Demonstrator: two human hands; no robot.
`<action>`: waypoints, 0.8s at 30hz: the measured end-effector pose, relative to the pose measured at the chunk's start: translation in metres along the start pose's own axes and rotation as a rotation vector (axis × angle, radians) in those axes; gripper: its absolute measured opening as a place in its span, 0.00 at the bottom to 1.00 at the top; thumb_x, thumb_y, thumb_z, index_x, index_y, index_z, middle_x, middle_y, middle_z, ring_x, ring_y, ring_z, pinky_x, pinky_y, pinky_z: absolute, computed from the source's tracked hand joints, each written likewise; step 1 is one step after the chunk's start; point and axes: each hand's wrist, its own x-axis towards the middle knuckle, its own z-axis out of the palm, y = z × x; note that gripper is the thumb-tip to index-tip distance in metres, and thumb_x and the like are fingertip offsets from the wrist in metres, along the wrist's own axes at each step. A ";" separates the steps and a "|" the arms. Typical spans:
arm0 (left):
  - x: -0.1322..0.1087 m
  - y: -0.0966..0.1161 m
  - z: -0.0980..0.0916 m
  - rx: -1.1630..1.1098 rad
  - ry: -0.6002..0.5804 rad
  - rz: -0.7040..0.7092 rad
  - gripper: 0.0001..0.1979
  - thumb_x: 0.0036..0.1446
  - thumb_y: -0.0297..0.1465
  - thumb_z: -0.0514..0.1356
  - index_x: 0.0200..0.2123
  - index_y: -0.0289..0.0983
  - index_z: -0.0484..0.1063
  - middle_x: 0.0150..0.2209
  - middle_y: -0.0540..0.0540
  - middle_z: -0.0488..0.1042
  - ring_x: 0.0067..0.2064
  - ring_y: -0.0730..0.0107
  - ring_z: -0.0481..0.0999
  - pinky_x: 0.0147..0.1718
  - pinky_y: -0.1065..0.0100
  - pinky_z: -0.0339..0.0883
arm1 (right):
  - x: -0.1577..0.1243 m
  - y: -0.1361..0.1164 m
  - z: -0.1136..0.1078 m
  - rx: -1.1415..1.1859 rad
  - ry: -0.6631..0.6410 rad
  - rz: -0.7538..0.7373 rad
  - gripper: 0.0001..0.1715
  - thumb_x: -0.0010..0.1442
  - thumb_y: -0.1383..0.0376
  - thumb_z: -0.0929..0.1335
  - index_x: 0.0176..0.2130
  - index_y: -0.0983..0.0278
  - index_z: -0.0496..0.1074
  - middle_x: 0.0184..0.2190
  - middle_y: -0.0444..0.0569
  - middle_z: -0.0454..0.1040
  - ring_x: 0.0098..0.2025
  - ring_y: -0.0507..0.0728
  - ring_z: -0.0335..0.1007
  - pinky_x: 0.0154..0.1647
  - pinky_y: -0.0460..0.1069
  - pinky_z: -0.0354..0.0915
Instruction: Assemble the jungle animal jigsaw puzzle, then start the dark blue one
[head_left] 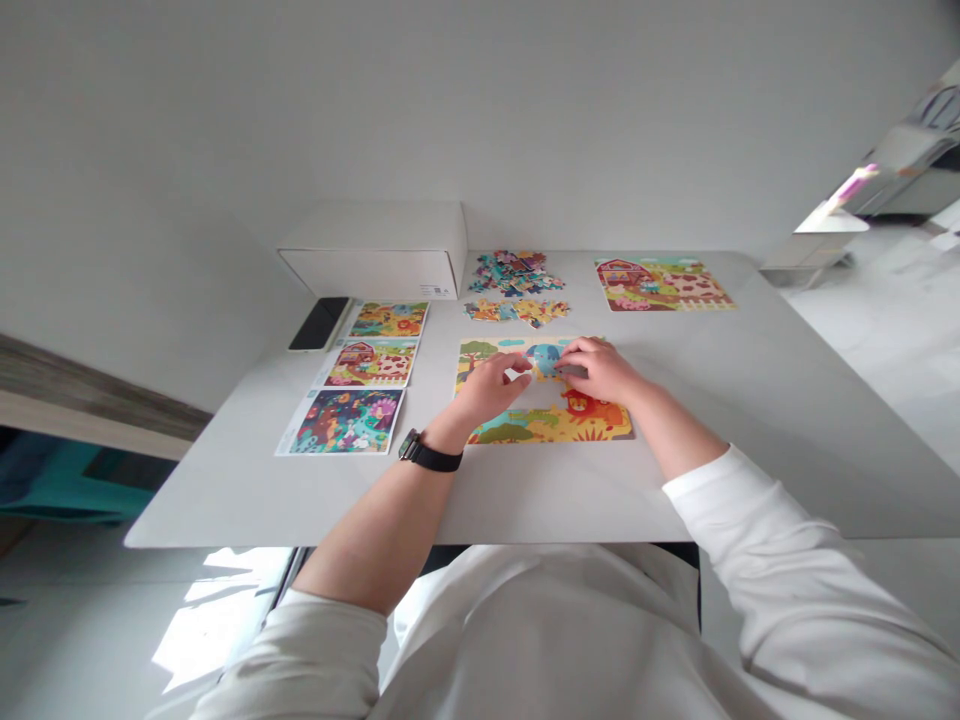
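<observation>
One phone [320, 324] lies on the left of the tabletop [540, 500], beside three printed pictures [347, 422] and one white box [375, 272]. The left hand [491, 386], thumb and fingers parted, is over one partly assembled animal puzzle [551, 426], which lies beneath both hands, long axis running left to right, top edge facing the wall. Two groups of loose pieces [517, 272] sit beyond it. The right hand [598, 370] bends its fingertips to the blue elephant [546, 360]; whether they grip anything cannot be told. One farm puzzle [664, 285] lies farthest right.
</observation>
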 end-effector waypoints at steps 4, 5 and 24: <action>0.000 -0.001 0.000 0.007 0.001 -0.002 0.11 0.65 0.35 0.65 0.48 0.40 0.83 0.55 0.42 0.84 0.39 0.68 0.80 0.47 0.62 0.77 | 0.000 0.000 0.001 0.004 0.007 0.003 0.15 0.67 0.62 0.73 0.50 0.55 0.88 0.52 0.54 0.82 0.56 0.66 0.76 0.65 0.62 0.67; 0.000 -0.001 0.000 0.008 0.002 -0.003 0.11 0.65 0.35 0.65 0.48 0.40 0.83 0.55 0.42 0.84 0.39 0.68 0.80 0.47 0.62 0.77 | 0.000 0.000 0.001 0.001 0.000 0.001 0.15 0.66 0.64 0.72 0.50 0.55 0.88 0.51 0.53 0.82 0.56 0.66 0.76 0.65 0.62 0.68; -0.001 0.006 -0.004 0.038 -0.005 -0.002 0.12 0.66 0.32 0.64 0.50 0.39 0.83 0.53 0.42 0.85 0.40 0.69 0.81 0.46 0.66 0.78 | 0.000 0.006 -0.001 0.051 -0.013 -0.013 0.31 0.57 0.81 0.65 0.45 0.56 0.89 0.48 0.51 0.83 0.53 0.63 0.77 0.63 0.59 0.70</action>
